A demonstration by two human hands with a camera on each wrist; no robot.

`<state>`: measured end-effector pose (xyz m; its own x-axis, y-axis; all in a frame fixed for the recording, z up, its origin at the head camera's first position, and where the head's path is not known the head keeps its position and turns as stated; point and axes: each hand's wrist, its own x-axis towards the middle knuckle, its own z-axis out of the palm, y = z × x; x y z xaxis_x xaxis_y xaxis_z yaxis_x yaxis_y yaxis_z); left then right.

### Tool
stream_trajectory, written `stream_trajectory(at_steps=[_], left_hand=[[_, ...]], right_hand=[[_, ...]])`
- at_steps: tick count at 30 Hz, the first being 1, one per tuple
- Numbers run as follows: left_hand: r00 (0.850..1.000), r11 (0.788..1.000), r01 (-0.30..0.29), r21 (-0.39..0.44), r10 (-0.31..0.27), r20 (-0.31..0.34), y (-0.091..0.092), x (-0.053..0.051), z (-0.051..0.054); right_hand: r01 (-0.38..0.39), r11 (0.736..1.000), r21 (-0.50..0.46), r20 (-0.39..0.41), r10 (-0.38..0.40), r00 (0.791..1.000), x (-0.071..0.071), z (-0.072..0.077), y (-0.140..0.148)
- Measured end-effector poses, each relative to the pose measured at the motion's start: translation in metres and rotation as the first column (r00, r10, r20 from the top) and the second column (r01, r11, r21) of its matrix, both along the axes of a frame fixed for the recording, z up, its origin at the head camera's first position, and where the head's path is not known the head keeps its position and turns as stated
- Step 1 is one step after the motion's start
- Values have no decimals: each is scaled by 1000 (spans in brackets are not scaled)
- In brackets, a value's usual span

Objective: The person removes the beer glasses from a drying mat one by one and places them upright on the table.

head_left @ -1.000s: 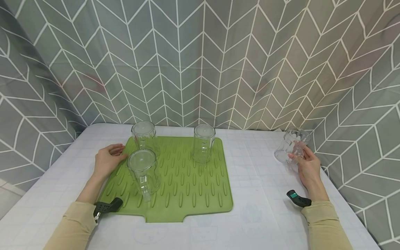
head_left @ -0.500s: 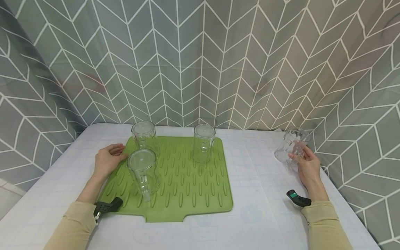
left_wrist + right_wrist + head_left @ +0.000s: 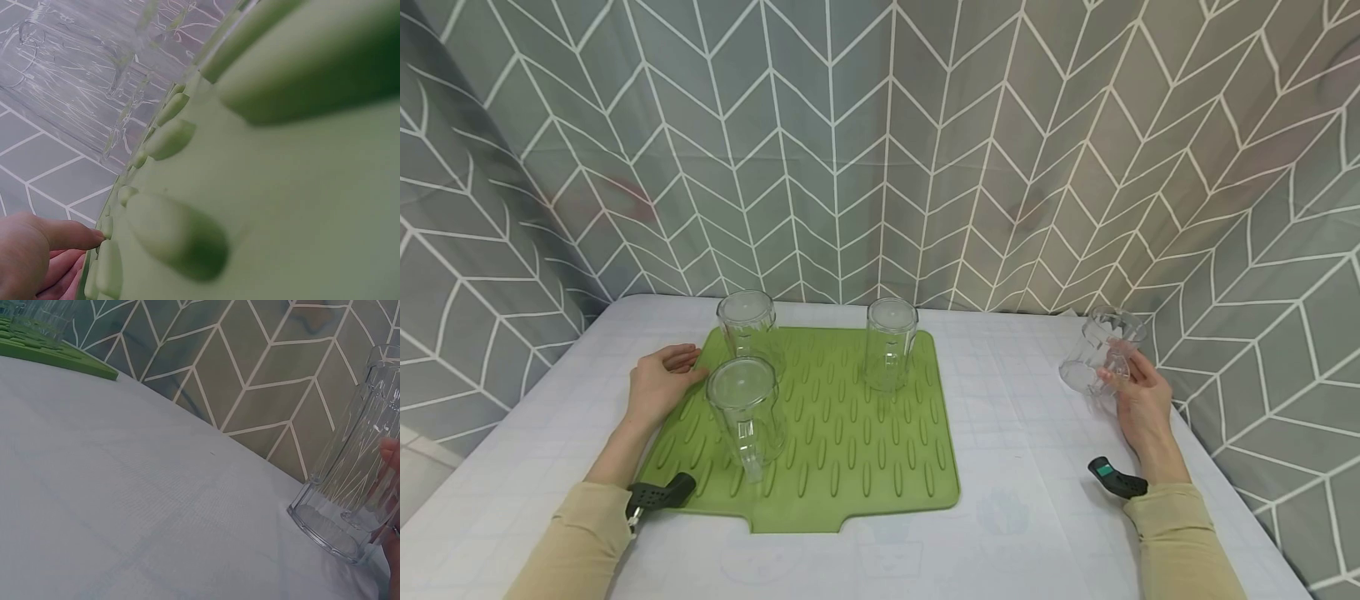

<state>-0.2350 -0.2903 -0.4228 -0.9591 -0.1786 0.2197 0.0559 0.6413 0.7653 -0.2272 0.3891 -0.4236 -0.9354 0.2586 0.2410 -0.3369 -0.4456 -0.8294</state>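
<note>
R. hand (image 3: 1142, 408) grasping clear glass mug w/ faceted sides (image 3: 1097, 350) at far R. end of white patterned tablecloth (image 3: 1022, 517), thumb & fingers curled about it. Whether on handle or wall: can't tell, fingers show thru glass. R. wrist view cuts off mug's R. side & most of hand, but gives what head view blurs: thick base down on cloth.

L. hand (image 3: 658, 387) loose, fingers lightly bent, at L. edge of green ridged rubbery mat (image 3: 850, 492). L. wrist view has a fingertip touching mat edge; other fingers partly hidden behind edge. Near ridges there v. large & out of focus; glass upper L. is a tangle of reflections, can't say which mug(s).

On mat, three more clear glass mugs, upright: L. rear (image 3: 747, 321), L. front (image 3: 745, 396), R. rear (image 3: 889, 346). L. front one overlaps lower part of L. rear in head view. R. wrist view catches only a mat corner plus cut-off glassware, upper L.

Grey curtain w/ white chevron lines (image 3: 880, 167) behind. Beige sleeves (image 3: 568, 542) cropped at bottom of head view.
</note>
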Motion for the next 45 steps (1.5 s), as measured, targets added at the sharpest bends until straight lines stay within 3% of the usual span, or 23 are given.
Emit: stream_trajectory(at_steps=[16,20,26,33,45], left_hand=[[1000,1000,-5,1,5,1,-1,-1,-1],[1000,1000,-4,-3,4,-4,0,-1,0],[1000,1000,2,2,-2,-12,1,-1,0],[1000,1000,1,5,-1,-7,0,-2,-1],[1000,1000,-5,-4,5,-5,-1,-2,-3]], right_hand=[[19,999,29,26,-20,999,1,3,0],[52,998,-21,46,-51,998,2,10,1],[87,983,-164,-51,-96,994,4,22,1],[204,974,-97,-136,-216,967,3,42,-5],[276,961,-23,-200,-275,940,7,74,-21]])
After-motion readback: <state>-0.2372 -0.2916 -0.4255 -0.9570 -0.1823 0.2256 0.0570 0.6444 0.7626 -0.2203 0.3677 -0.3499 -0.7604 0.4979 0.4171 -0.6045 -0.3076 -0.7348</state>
